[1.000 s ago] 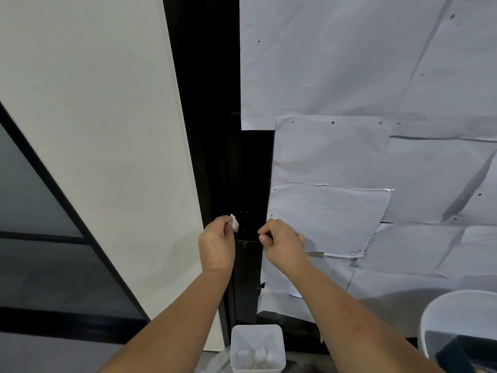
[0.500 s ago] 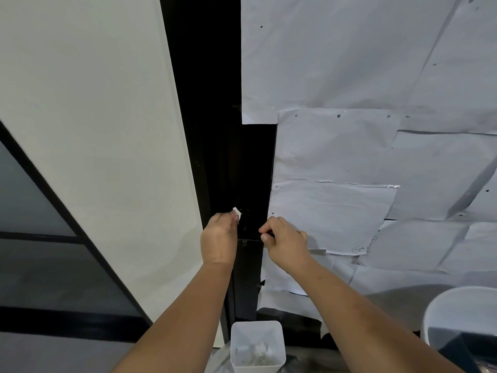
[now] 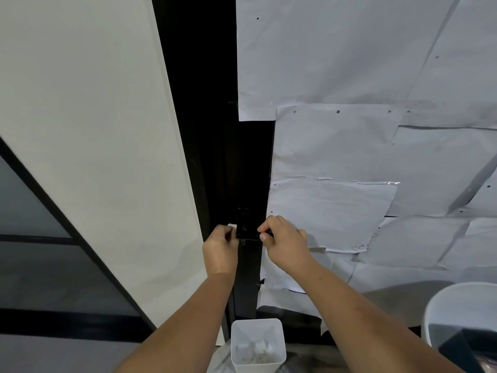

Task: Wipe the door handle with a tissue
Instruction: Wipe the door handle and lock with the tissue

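Observation:
The black door handle [image 3: 248,234] runs sideways across the dark door frame [image 3: 209,130], under a round lock [image 3: 242,212]. My left hand [image 3: 220,250] is closed around a small white tissue [image 3: 231,226] and presses it against the handle's left end; only a scrap of tissue shows above the fingers. My right hand [image 3: 285,243] pinches the handle's right end between thumb and fingers. Most of the handle's middle stays visible between the two hands.
White paper sheets [image 3: 349,146] are taped over the door to the right. A pale wall panel [image 3: 94,130] stands on the left. On the floor below sits a small white bin [image 3: 258,345] with crumpled tissues, and a larger white bucket [image 3: 462,313] at the lower right.
My left hand with the tissue has slid slightly along the handle's left end, showing less tissue. My right hand keeps its hold. The camera view shifted a little.

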The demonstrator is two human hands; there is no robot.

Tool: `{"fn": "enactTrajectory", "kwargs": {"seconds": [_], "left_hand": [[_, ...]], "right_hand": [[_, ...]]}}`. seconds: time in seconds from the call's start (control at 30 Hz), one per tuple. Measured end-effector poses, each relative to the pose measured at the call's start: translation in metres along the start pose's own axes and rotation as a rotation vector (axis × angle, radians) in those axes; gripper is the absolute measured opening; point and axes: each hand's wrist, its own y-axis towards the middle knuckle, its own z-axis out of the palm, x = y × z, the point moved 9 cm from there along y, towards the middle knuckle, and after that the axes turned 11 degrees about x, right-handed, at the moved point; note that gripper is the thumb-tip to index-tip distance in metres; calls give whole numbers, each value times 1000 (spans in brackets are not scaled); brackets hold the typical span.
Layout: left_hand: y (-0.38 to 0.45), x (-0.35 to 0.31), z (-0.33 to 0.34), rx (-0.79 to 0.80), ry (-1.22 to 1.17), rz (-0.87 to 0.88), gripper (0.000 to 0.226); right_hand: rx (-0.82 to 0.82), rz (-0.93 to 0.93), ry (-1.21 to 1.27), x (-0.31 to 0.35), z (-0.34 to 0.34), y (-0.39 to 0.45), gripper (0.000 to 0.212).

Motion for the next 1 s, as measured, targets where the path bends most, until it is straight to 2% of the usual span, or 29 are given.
{"fn": "enactTrajectory", "kwargs": {"seconds": [0.2, 0.27, 0.43, 0.6, 0.73, 0.87, 1.0], "left_hand": [[1, -8, -5, -133, -306, -65, 13], [3, -9, -5, -128, -293, -68, 11], [1, 10, 4, 9, -54, -125, 14], [-9, 16, -2, -43, -39, -215, 13], [-7, 8, -2, -89, -135, -236, 13], [3, 6, 10, -63, -235, -197, 28], [3, 11, 15, -57, -186, -190, 25]], "right_hand": [[-15, -3, -21, 0, 1, 1, 12], [-19, 0, -26, 1, 1, 1, 12], [-4, 15, -30, 2, 0, -1, 14], [10, 12, -27, 5, -1, -3, 13], [16, 11, -36, 5, -2, -3, 12], [26, -2, -40, 4, -2, -4, 12], [37, -4, -15, 2, -2, -2, 15]]}}
